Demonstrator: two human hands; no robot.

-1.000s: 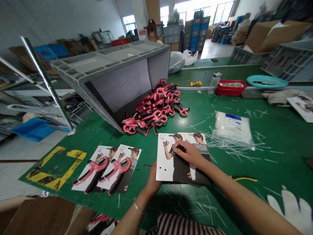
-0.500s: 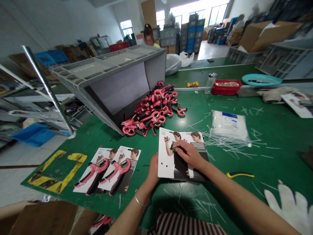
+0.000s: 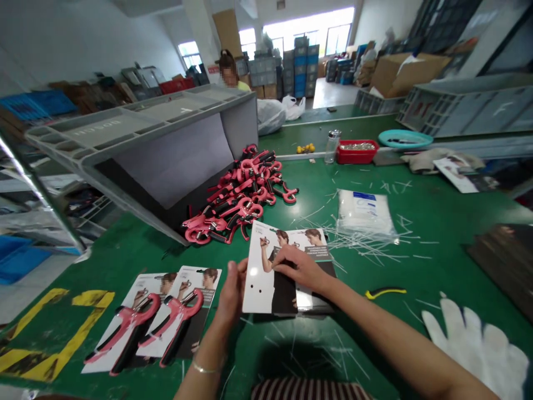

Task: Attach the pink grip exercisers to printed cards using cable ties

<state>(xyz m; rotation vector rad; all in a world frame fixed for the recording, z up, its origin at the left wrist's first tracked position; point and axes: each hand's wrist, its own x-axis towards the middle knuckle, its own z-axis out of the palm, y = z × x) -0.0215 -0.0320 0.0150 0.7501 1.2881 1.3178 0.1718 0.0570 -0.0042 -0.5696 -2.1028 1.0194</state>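
Note:
Two overlapping printed backing cards [image 3: 260, 297] with a person's picture lie before me, the left one slightly raised. My left hand [image 3: 231, 291] is at its left edge, thumb up beside the card and fingers partly hidden behind it, supporting it. Over the card's middle, my right hand [image 3: 300, 269] has its fingertips pinched together; anything between them is too small to make out. To the left, a pink-and-black hand gripper [image 3: 179, 319] lies on another printed card, with a second hand gripper [image 3: 129, 328] on a card beside it.
A tipped grey crate [image 3: 137, 122] spills a heap of pink hand grippers [image 3: 245, 194]. White cable ties lie around a plastic bag [image 3: 366, 214]. Yellow-black pliers [image 3: 385, 291] and a white glove [image 3: 474, 344] lie right. A red tray [image 3: 356, 153] stands behind; a person [image 3: 229, 69] is beyond the crate.
The camera view has shifted, moving most things left in the picture. My left thumb now shows beside the card's edge. My right hand remains pinched over the card, nearer its left side.

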